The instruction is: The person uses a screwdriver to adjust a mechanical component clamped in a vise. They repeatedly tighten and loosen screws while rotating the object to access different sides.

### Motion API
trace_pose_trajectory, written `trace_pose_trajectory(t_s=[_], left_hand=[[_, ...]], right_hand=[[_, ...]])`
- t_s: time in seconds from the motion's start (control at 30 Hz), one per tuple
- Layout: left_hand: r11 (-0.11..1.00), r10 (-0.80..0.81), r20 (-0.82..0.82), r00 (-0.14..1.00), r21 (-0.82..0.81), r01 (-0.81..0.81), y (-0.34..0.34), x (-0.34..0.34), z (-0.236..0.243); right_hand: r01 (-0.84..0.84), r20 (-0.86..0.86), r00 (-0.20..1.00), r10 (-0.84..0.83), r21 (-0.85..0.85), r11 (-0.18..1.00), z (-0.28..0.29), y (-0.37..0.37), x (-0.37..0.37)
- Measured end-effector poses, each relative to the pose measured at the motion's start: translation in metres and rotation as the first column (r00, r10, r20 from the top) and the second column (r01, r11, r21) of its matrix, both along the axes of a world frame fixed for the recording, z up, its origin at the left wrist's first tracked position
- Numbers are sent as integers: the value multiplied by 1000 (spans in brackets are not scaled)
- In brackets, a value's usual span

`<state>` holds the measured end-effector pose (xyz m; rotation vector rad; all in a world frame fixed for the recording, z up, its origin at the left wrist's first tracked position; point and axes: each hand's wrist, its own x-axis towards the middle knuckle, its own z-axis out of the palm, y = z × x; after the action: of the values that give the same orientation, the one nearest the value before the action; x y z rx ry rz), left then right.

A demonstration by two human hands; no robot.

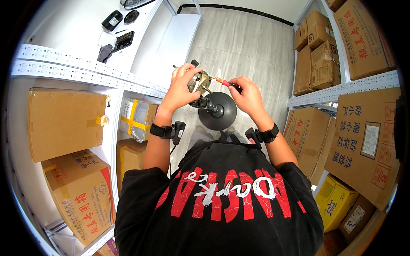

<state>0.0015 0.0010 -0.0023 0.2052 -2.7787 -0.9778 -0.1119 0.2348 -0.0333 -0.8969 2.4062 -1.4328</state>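
My left hand (183, 87) is closed around a metal mechanism (200, 81) with dark parts, atop a black stand (204, 103) that rises from a round black base (222, 119) between my feet. My right hand (244, 94) grips a red-and-black screwdriver (226, 82), its shaft pointing left at the mechanism; I cannot tell whether the tip touches it.
On the left shelf lie a black housing (112, 20), a round black part (131, 16), a bit case (124, 41) and part of a fan guard (134, 3). Cardboard boxes (65, 123) fill lower left racks; more boxes (322, 68) and a yellow box (334, 200) line the right.
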Motion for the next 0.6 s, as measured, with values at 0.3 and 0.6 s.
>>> trace_pose_trajectory(t_s=[0.3, 0.6], left_hand=[[1000, -8, -3, 1000, 1, 8, 0, -1, 1], [1000, -3, 2, 1000, 4, 3, 0, -1, 0]], right_hand=[[17, -13, 1000, -17, 2, 1000, 0, 4, 0], [9, 46, 999, -11, 55, 998, 6, -1, -3]])
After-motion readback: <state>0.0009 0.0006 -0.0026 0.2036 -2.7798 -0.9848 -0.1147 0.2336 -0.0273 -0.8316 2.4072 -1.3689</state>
